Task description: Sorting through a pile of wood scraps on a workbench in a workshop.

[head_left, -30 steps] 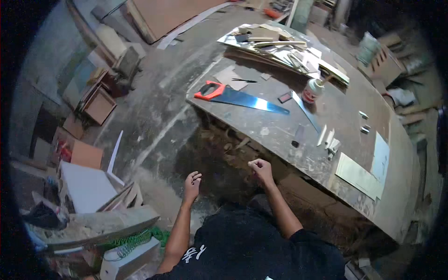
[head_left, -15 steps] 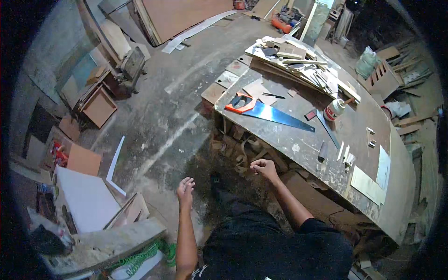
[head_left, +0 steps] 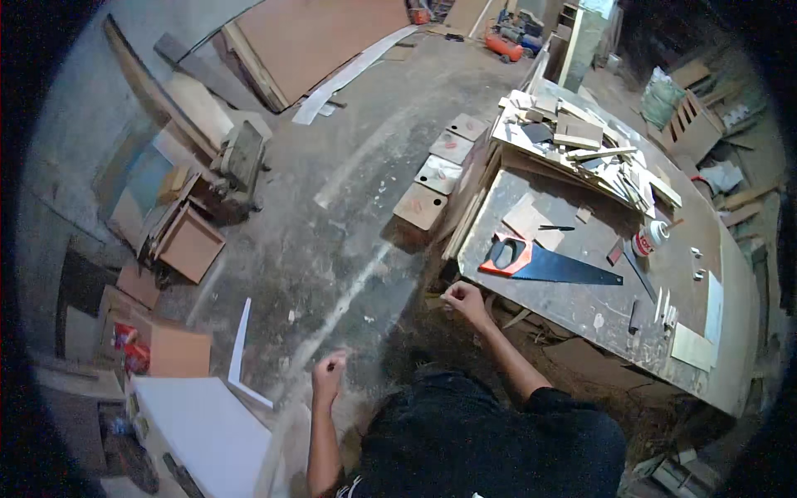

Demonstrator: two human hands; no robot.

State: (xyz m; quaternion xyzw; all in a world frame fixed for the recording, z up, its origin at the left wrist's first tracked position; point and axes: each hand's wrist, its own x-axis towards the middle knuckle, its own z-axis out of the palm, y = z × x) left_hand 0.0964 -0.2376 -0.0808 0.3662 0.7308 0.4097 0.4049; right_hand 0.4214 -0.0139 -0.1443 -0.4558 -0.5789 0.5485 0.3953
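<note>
My left hand (head_left: 328,378) hangs over the floor in front of me, its fingers loosely bent, apart and slightly blurred, with nothing seen in them. Beside the near-left edge of the workbench (head_left: 573,319) is my right hand (head_left: 467,302), its fingers curled in toward the thumb. Nothing shows in its grip. Closest to that hand on the bench lies a handsaw (head_left: 560,267) with an orange and black handle. Behind the saw are a flat piece of wood (head_left: 523,217) and a thin black tool (head_left: 556,227).
Wood offcuts (head_left: 589,145) are heaped on the bench's far side, near a white bottle (head_left: 650,239). Boards with round holes (head_left: 421,206) stand by the bench's left side. A white panel (head_left: 203,427) and a bent white strip (head_left: 239,353) lie at the left. An orange compressor (head_left: 504,47) stands far back.
My view has swung left and moved forward, so the bench and saw sit farther right. The holed boards show more fully. My left hand's fingers have bent more; my right hand stays curled.
</note>
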